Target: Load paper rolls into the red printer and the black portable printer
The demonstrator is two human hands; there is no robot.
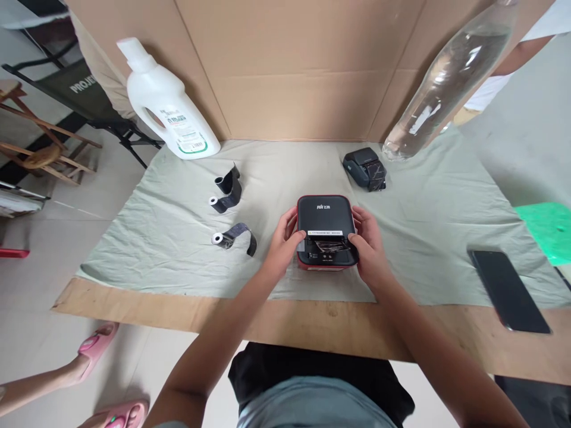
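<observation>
A black label printer (327, 217) with red sides sits on the cloth in front of me. Dark, glossy film shows at the slot (331, 246) near its front. My left hand (285, 241) grips its left side, thumb on the top edge. On the opposite side my right hand (366, 241) holds it the same way, fingers along the side. To the left lie a partly unrolled black ribbon roll (217, 239) and, behind it, another black ribbon (229, 191) on two small cores. A smaller dark device (364, 168) with a dark strip rests at the back right.
A white jug (160, 107) stands back left and a clear water-filled bottle (446, 89) back right, before a cardboard panel (303, 71). A phone (508, 288) lies near the table's right front edge. Another person's feet in pink sandals (100, 345) are at lower left.
</observation>
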